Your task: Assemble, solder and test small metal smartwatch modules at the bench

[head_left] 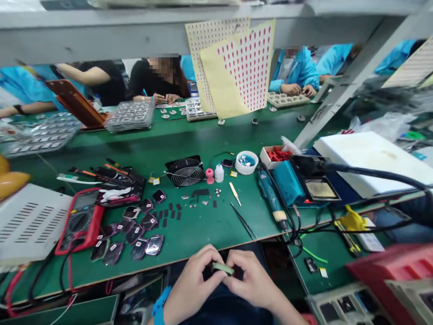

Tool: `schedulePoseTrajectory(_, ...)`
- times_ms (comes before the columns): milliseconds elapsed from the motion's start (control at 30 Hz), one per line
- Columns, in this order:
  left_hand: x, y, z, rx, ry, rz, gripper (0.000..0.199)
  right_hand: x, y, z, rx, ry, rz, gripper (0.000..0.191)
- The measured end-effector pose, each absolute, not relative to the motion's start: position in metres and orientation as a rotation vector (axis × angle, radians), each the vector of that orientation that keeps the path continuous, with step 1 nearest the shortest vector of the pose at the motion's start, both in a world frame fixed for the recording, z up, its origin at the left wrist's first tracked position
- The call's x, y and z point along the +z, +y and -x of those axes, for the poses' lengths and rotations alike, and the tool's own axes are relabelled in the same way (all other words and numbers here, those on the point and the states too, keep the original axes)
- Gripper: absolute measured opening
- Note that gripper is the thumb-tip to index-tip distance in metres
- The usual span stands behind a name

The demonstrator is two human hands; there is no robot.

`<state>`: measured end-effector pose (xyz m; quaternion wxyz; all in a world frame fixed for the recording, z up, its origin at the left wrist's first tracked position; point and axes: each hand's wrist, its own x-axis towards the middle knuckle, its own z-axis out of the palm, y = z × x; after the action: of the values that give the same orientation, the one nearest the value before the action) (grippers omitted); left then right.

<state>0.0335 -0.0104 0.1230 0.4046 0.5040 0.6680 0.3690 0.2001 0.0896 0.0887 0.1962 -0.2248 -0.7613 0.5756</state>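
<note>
My left hand (pixel 199 280) and my right hand (pixel 248 280) meet just in front of the table's near edge. Between their fingertips and thumbs they grip a small pale-green rounded case (pixel 221 268), seen edge-on; its exact kind does not show. A blue band circles my left wrist. Black tweezers (pixel 244 222) lie on the green table (pixel 203 230) beyond my hands, with a small wooden-handled tool (pixel 234 194) farther back. Several square dark-faced pieces with purplish film (pixel 134 234) lie to the left, beside small black rectangles (pixel 173 214).
A red multimeter (pixel 80 220) lies at left, near a fan (pixel 186 171). An electric screwdriver (pixel 272 196), a blue soldering station (pixel 288 183) and cables (pixel 375 169) crowd the right. Overhead, a shelf carries hanging sticker sheets (pixel 237 67). Co-workers sit across the table.
</note>
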Motion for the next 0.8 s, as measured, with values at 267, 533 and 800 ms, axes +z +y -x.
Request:
schedulePoseTrajectory(267, 0.123, -0.006, -0.023, 1.029, 1.705, -1.379, 0.019, 0.094, 0.101, -0.191, 1.507, -2.131, 0.514, 0.016)
schedulePoseTrajectory(533, 0.110, -0.004, -0.026, 1.273, 1.686, -1.282, 0.023, 0.098, 0.101, -0.185, 1.418, -2.024, 0.544, 0.022)
schedulePoseTrajectory(800, 0.083, 0.008, -0.013, 1.475, 1.499, -0.626, 0.049, 0.103, 0.109, -0.158, 0.490, -2.270, 0.286, 0.019)
